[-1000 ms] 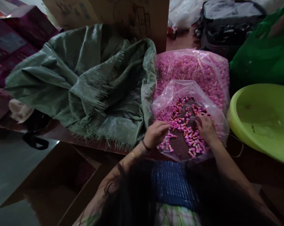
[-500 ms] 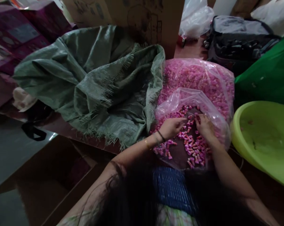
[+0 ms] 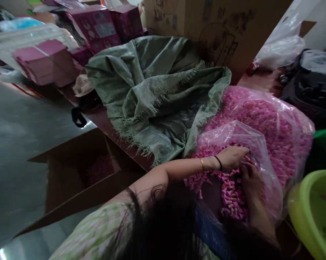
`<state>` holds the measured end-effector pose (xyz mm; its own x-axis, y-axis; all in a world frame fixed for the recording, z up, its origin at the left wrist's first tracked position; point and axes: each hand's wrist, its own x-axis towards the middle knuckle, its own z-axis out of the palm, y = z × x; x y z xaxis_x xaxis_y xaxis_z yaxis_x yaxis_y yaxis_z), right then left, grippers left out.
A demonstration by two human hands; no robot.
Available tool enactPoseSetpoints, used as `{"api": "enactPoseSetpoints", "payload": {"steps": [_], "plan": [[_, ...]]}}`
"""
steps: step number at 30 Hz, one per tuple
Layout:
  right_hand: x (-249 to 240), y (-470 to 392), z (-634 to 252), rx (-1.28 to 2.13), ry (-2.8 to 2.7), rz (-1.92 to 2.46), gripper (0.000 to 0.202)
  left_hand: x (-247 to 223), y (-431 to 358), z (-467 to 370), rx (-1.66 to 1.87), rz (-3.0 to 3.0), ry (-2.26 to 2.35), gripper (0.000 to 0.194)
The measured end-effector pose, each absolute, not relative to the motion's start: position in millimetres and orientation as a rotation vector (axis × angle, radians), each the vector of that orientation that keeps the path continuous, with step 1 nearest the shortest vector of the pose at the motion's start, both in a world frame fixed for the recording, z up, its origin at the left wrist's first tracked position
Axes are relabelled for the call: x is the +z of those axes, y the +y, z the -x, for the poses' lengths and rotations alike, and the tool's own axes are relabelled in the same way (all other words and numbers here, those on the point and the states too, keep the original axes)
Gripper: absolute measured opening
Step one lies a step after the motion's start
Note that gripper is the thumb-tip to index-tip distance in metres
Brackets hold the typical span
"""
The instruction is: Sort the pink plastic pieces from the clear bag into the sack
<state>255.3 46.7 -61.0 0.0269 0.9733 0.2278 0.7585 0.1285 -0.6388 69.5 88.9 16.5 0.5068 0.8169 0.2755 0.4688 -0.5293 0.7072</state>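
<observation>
Many small pink plastic pieces (image 3: 233, 200), some with orange-red parts, lie on a dark surface at the mouth of a clear plastic bag (image 3: 276, 122) full of more of them. Over this loose pile my left hand (image 3: 232, 157), with a dark band on its wrist, reaches right with its fingers drawn together. My right hand (image 3: 252, 182) is just below it, fingers curled in. The fingertips of both hands nearly meet beside the bag's folded edge. Something small and pink shows between them, but blur hides what each hand grips.
A crumpled green woven sack (image 3: 152, 97) lies left of the bag. An open cardboard box (image 3: 62, 180) stands lower left, and a yellow-green basin (image 3: 300, 202) at right. Behind are a large carton (image 3: 219, 32), pink packages (image 3: 95, 27) and a black bag (image 3: 311, 90).
The view has swung left, so everything sits further right. My left hand has moved across toward my right hand, and their fingertips are now closer together.
</observation>
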Motion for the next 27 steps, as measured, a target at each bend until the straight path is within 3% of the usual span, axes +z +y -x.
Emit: {"api": "enactPoseSetpoints", "payload": {"steps": [5,8,13,17,20,24,27], "plan": [[-57.4,46.8,-253.0,0.598,-1.621,1.691,0.032,70.1,77.6,56.8,1.25,-1.507,1.021,0.034],[-54.6,46.4,-252.4,0.65,-1.733,1.707,0.033,79.6,88.4,114.1,1.198,-1.342,1.112,0.034],[-53.4,49.6,-249.5,0.66,-1.757,1.643,0.033,66.2,81.6,50.9,0.953,-1.72,0.89,0.027],[-62.8,50.7,-254.0,0.573,-1.806,1.559,0.034,56.4,56.1,-19.7,0.637,-2.051,0.955,0.043],[-70.4,49.7,-258.5,0.521,-1.914,1.503,0.037,60.6,66.9,-2.5,0.827,-2.024,1.031,0.036],[-71.9,48.9,-254.5,0.467,-2.057,1.508,0.037,64.1,112.9,85.5,1.174,-1.824,1.604,0.029],[-65.4,44.7,-242.1,0.465,-2.128,1.432,0.035,43.4,146.3,132.2,0.851,-1.795,1.988,0.022]]}}
